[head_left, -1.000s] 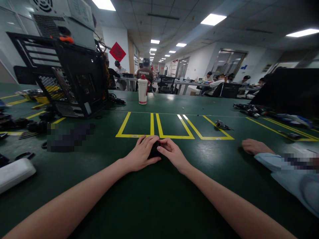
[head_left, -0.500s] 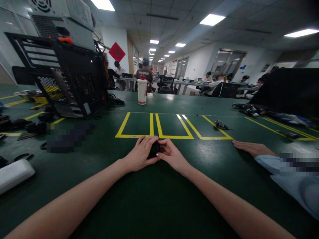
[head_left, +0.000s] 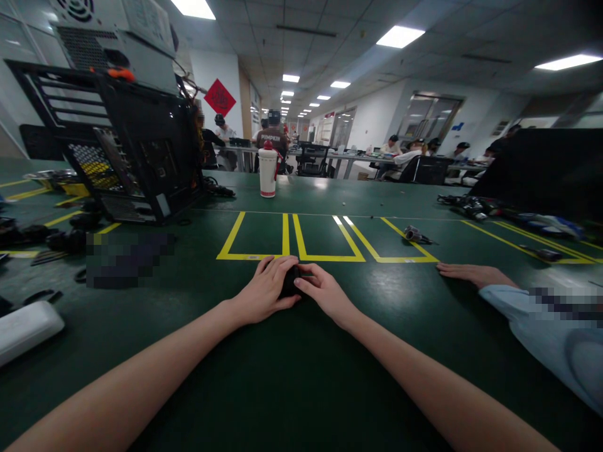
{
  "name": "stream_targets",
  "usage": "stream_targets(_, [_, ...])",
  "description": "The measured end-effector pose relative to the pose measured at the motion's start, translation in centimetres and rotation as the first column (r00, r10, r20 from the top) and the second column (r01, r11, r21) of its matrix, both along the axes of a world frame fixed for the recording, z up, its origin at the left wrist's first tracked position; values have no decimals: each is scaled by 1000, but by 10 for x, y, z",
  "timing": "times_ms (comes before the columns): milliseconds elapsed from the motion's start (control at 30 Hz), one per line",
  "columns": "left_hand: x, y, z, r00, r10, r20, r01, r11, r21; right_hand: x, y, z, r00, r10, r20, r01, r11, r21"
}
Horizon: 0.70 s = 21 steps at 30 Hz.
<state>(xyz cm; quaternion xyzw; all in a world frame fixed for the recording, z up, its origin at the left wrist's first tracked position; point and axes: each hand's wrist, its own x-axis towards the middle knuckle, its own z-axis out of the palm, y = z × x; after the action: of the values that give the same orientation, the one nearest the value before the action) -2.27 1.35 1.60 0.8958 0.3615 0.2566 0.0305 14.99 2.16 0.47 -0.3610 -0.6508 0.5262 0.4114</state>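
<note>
Between my two hands, low over the green table (head_left: 301, 370), is a small black object (head_left: 289, 282); its kind is hard to tell because fingers cover most of it. My left hand (head_left: 267, 290) wraps over its top and left side, thumb along the near edge. From the right, my right hand (head_left: 323, 290) grips it with thumb and fingertips. Just beyond the hands, yellow tape (head_left: 330, 258) marks out several box shapes on the table.
A black computer case (head_left: 136, 150) stands at the left, with a white cup (head_left: 267, 172) behind the tape. Another person's hand (head_left: 471, 275) rests at the right, near a small metal part (head_left: 414, 235). A white case (head_left: 28, 329) lies near left.
My right thumb has shifted slightly up on the black object. Both hands otherwise keep their hold, and the view has moved very little.
</note>
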Motion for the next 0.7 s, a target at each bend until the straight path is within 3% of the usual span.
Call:
stream_targets(167, [0,1,-2,1000,2,-10,-2,1000,6,1,-3,1,993,91,-80,-90,996,8])
stream_targets(467, [0,0,0,1000,-2,-13,2,1000,28,-4,-2,-1,998,-17,-64,21,998,59])
stream_targets(700, [-1,0,-2,1000,8,-14,-7,1000,26,-1,-2,2,999,33,-30,-33,999,26])
